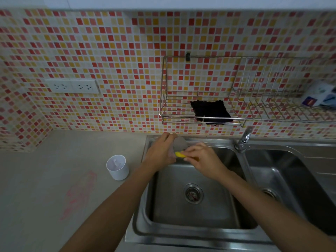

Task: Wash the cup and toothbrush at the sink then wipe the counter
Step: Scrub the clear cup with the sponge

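Over the back left corner of the steel sink [145, 206], my left hand [160, 153] grips a pale grey cup [180, 143], tilted on its side. My right hand [203, 160] holds a yellow sponge [180, 154] pressed against the cup's lower edge. On the grey counter [45, 179], left of the sink, stands a white tumbler [118, 168] with a small pinkish item inside; whether that item is the toothbrush I cannot tell. No water is visibly running.
The faucet [244, 140] stands between the left basin and the right basin [272, 179]. A wire rack [163, 106] on the tiled wall holds a black cloth [211, 111] and packets [320, 95]. Pink smears [80, 193] mark the counter. Wall sockets [72, 86] sit at left.
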`<state>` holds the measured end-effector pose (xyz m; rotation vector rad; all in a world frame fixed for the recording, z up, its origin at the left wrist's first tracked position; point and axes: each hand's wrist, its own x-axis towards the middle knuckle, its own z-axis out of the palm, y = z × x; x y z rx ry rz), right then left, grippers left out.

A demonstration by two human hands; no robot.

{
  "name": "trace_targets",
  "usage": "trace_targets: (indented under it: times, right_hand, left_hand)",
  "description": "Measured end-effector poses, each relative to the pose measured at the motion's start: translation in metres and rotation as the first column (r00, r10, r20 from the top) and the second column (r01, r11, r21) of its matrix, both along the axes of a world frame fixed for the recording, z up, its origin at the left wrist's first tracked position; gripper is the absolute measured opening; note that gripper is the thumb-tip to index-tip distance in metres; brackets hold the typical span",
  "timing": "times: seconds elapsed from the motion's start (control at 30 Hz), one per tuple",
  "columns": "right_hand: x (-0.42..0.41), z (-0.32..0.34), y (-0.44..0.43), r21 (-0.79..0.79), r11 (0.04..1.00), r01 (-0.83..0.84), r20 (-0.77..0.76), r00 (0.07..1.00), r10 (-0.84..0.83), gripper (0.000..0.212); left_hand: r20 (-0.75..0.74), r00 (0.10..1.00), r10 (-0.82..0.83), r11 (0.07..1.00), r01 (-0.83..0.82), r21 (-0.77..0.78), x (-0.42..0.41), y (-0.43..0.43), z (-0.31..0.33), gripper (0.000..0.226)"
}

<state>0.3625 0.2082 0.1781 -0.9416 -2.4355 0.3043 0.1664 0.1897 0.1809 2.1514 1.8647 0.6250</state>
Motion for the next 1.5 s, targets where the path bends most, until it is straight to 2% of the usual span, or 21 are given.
trace_targets:
  times: [0.1, 0.17, 0.23, 0.27, 0.33, 0.4, 0.43, 0.47, 0.5, 0.57, 0.63, 0.67, 0.73, 0.83, 0.87, 0.9, 1.07, 1.17, 1.3, 1.4, 1.5]
  right_hand:
    - [0.005, 0.001, 0.005, 0.118, 0.989, -0.094, 0.133, 0.988, 0.078, 0.028]
    - [0.01, 0.005, 0.012, 0.231, 0.968, -0.096, 0.209, 0.977, 0.047, 0.033]
    - [0.01, 0.007, 0.011, 0.261, 0.961, -0.09, 0.219, 0.975, 0.031, 0.036]
    - [0.008, 0.007, 0.006, 0.222, 0.972, -0.078, 0.184, 0.982, 0.037, 0.035]
    - [0.002, 0.004, -0.007, -0.029, 0.999, -0.028, 0.005, 1.0, 0.028, 0.031]
    - [-0.001, 0.004, -0.014, -0.355, 0.934, 0.036, -0.163, 0.982, -0.099, 0.03]
    - [-0.001, 0.004, -0.015, -0.42, 0.906, 0.05, -0.186, 0.973, -0.14, 0.03]
    - [0.0, 0.006, -0.014, -0.389, 0.92, 0.053, -0.159, 0.979, -0.124, 0.029]
    - [0.002, 0.006, -0.011, -0.286, 0.957, 0.042, -0.09, 0.993, -0.071, 0.029]
    - [0.005, 0.01, -0.005, -0.005, 0.999, -0.044, 0.094, 0.995, 0.044, 0.03]
    - [0.008, 0.011, 0.005, 0.205, 0.971, -0.123, 0.233, 0.97, 0.074, 0.033]
    - [0.007, 0.011, 0.008, 0.236, 0.962, -0.137, 0.257, 0.964, 0.074, 0.033]
    - [0.004, 0.01, 0.005, 0.175, 0.977, -0.12, 0.203, 0.976, 0.083, 0.03]
    - [0.002, 0.006, -0.003, -0.138, 0.99, -0.025, 0.038, 0.999, 0.03, 0.029]
    - [0.003, 0.006, -0.004, -0.172, 0.985, -0.021, 0.033, 0.999, 0.027, 0.03]
    - [0.005, 0.006, -0.004, -0.154, 0.987, -0.032, 0.055, 0.998, 0.041, 0.032]
    - [0.007, 0.007, 0.003, 0.152, 0.979, -0.133, 0.218, 0.971, 0.099, 0.029]
    - [0.006, 0.011, 0.006, 0.197, 0.967, -0.159, 0.233, 0.966, 0.112, 0.027]
    - [0.004, 0.017, 0.005, 0.235, 0.963, -0.133, 0.161, 0.982, 0.097, 0.025]
    - [-0.002, 0.017, 0.003, 0.169, 0.978, -0.123, 0.139, 0.985, 0.1, 0.028]
    - [-0.007, 0.021, -0.002, -0.09, 0.993, -0.081, 0.055, 0.995, 0.086, 0.035]
  left_hand:
    - [-0.081, 0.993, -0.088, 0.996, 0.09, 0.022, 0.003, 0.001, 0.002, 0.078]
    - [-0.115, 0.988, -0.103, 0.994, 0.106, 0.02, 0.004, 0.003, 0.002, 0.08]
    - [-0.104, 0.989, -0.105, 0.994, 0.108, 0.019, 0.004, 0.005, 0.003, 0.08]
    - [-0.096, 0.989, -0.109, 0.994, 0.111, 0.016, 0.004, 0.005, 0.003, 0.08]
    - [-0.089, 0.99, -0.111, 0.993, 0.114, 0.023, 0.001, 0.004, 0.004, 0.079]
    - [-0.075, 0.991, -0.108, 0.993, 0.11, 0.03, -0.003, 0.003, 0.003, 0.079]
    - [-0.067, 0.991, -0.112, 0.993, 0.114, 0.029, -0.004, 0.002, 0.002, 0.079]
    - [-0.063, 0.991, -0.121, 0.992, 0.124, 0.035, -0.004, 0.001, 0.001, 0.078]
    - [-0.062, 0.989, -0.134, 0.99, 0.137, 0.041, -0.003, 0.001, 0.0, 0.078]
    - [-0.07, 0.986, -0.153, 0.987, 0.155, 0.032, 0.0, 0.0, -0.002, 0.078]
    - [-0.045, 0.987, -0.155, 0.988, 0.156, 0.016, 0.002, -0.001, 0.001, 0.079]
    - [-0.023, 0.987, -0.162, 0.987, 0.162, 0.019, 0.001, -0.001, 0.003, 0.079]
    - [0.001, 0.983, -0.181, 0.983, 0.181, 0.022, -0.001, -0.001, 0.007, 0.08]
    - [-0.001, 0.985, -0.174, 0.985, 0.174, -0.001, -0.006, -0.003, 0.007, 0.083]
    - [0.001, 0.986, -0.165, 0.986, 0.165, -0.01, -0.008, -0.002, 0.005, 0.085]
    - [0.006, 0.987, -0.161, 0.987, 0.161, -0.014, -0.009, -0.002, 0.004, 0.086]
    - [0.073, 0.983, -0.169, 0.982, 0.174, -0.067, -0.006, 0.0, 0.009, 0.091]
    - [0.161, 0.978, -0.137, 0.984, 0.153, -0.096, -0.008, 0.001, 0.009, 0.093]
    - [0.304, 0.95, -0.071, 0.993, 0.095, -0.064, -0.003, -0.003, 0.006, 0.095]
    - [0.276, 0.961, -0.031, 0.999, 0.025, 0.027, 0.002, -0.005, 0.001, 0.1]
    - [0.189, 0.981, -0.039, 0.993, 0.017, 0.119, 0.0, -0.004, -0.002, 0.092]
